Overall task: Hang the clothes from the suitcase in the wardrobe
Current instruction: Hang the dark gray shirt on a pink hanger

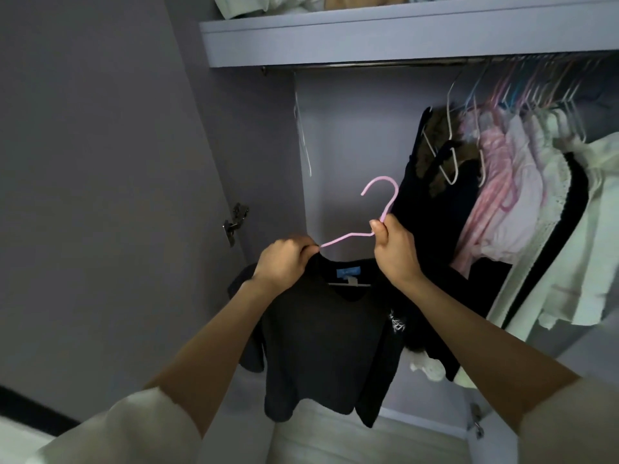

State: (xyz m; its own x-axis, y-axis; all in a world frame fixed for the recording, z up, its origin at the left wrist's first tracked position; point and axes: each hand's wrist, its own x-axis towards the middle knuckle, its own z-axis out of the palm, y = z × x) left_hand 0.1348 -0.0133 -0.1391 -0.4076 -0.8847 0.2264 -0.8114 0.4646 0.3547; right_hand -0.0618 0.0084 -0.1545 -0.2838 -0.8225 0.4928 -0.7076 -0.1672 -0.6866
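both hands (284, 259) (393, 247) hold a pink hanger (385, 195) (black shirt (321, 339) on it) before the wardrobe rail (368, 64).

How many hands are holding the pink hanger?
2. The left hand pinches the pink wire hanger at its left shoulder, where the black T-shirt drapes; the right hand grips it below the hook.

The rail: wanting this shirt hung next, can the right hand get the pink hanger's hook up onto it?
Probably yes: the right hand grips the pink hanger beneath a bare stretch of rail, left of the hung clothes.
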